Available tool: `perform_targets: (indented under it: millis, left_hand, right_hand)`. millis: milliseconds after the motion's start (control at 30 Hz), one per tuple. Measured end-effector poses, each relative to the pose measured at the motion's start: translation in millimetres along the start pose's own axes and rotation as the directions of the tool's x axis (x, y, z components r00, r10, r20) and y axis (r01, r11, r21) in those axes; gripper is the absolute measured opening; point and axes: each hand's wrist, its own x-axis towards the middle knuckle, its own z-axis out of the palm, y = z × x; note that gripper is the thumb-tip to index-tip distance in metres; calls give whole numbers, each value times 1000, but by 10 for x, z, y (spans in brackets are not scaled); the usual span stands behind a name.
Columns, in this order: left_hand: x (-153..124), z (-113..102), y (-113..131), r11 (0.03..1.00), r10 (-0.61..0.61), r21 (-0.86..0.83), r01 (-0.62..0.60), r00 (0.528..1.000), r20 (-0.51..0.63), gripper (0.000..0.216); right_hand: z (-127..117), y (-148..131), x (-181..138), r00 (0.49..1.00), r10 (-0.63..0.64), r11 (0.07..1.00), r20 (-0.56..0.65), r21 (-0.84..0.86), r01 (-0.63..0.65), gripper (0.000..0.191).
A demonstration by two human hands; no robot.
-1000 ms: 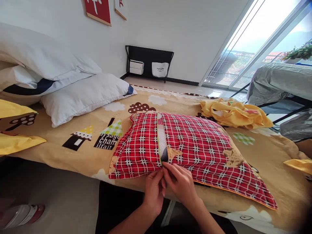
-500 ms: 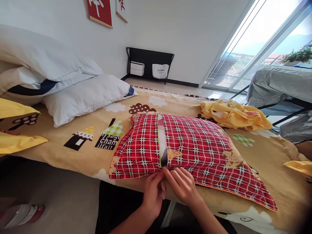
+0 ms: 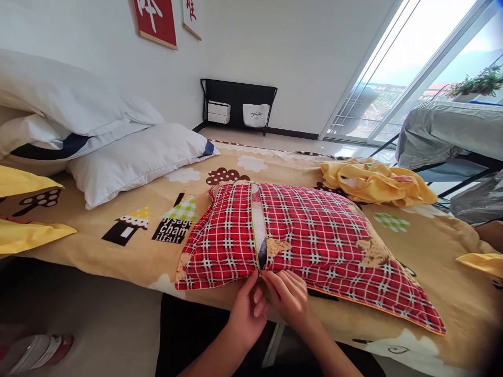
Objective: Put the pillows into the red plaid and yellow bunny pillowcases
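Observation:
A red plaid pillow (image 3: pixel 314 241) lies on the bed near its front edge. An open slit with a green zip runs across its cover, showing a pale lining inside. My left hand (image 3: pixel 245 309) and my right hand (image 3: pixel 288 298) meet at the near end of that slit. Both pinch the cover's fabric at the zip's end, fingers pressed together. The zip pull itself is too small to make out.
The bed has a tan bedsheet (image 3: pixel 137 235) printed with houses and trees. White pillows (image 3: pixel 129 157) are stacked at the left, yellow cloth (image 3: pixel 373 180) lies crumpled behind the plaid pillow. A black rack (image 3: pixel 239 104) stands by the wall. A covered table (image 3: pixel 448 131) is at right.
My hands have stayed at the near end of the zip, shifting slightly lower and closer together. The slit looks a little narrower at that end.

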Motion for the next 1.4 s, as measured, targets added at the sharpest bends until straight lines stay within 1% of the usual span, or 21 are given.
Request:
perform_targets:
  millis: [100, 233, 333, 400, 467, 600, 733, 867, 1000, 1133, 1200, 1233, 1267, 1300, 1333, 1367, 1400]
  left_hand:
    - [12, 26, -4, 1000, 19, 4, -18, 998, -63, 43]
    - [27, 23, -28, 996, 83, 40, -80, 992, -99, 46]
    - [51, -12, -40, 991, 122, 60, -116, 986, -110, 47]
    - [64, -34, -37, 992, 119, 49, -115, 987, -106, 46]
    - [66, -41, -22, 996, 85, 19, -84, 991, -104, 45]
    - [38, -10, 19, 998, 1, -65, -6, 997, -78, 45]
    - [16, 18, 40, 999, -22, -41, 19, 998, -53, 50]
    - [18, -14, 26, 1000, 16, -3, -16, 999, -47, 47]
    - [20, -50, -4, 998, 62, 27, -60, 995, -76, 42]
    - [29, -62, -26, 996, 93, 23, -91, 992, -82, 46]
    - [12, -94, -34, 991, 120, 75, -113, 988, -94, 49]
    - [-13, -120, -35, 983, 133, 138, -120, 987, -93, 48]
    - [-50, -148, -32, 964, 144, 236, -123, 987, -76, 46]
    - [-100, -173, -22, 920, 151, 370, -127, 988, -37, 46]
    - [-159, -191, -3, 837, 157, 527, -146, 987, 24, 48]
    - [-222, -193, 27, 709, 176, 677, -198, 979, 102, 49]
    - [-282, -176, 69, 546, 215, 790, -279, 958, 189, 47]
  right_hand:
    - [-20, 27, -29, 998, -24, 999, 50, -45, 26, 15]
    - [-56, 46, -43, 988, -64, 991, 139, -109, 79, 16]
    - [-96, 19, 16, 975, -93, 980, 200, -153, 125, 17]
    - [-121, -7, 69, 967, -109, 971, 231, -185, 154, 18]
    - [-138, -33, 112, 962, -118, 962, 248, -211, 172, 20]
    - [-149, -88, 156, 965, -110, 953, 239, -251, 171, 22]
    - [-156, -139, 192, 971, -92, 948, 218, -279, 153, 19]
    - [-167, -145, 246, 982, -46, 960, 184, -263, 94, 15]
    - [-159, -84, 344, 988, -16, 962, 155, -269, 58, 17]
    - [-99, 22, 441, 994, 7, 965, 111, -262, 23, 17]
    - [-67, 75, 442, 996, -1, 973, 92, -229, 22, 16]
    - [-56, 99, 428, 996, -9, 976, 91, -215, 29, 15]
    - [-50, 122, 408, 996, -18, 977, 91, -208, 37, 14]
    - [-49, 143, 385, 995, -25, 977, 93, -209, 44, 13]
    - [-51, 161, 364, 995, -29, 976, 93, -214, 48, 12]
    - [-56, 176, 348, 995, -33, 974, 94, -219, 53, 12]
    - [-61, 188, 339, 995, -36, 974, 93, -221, 56, 11]
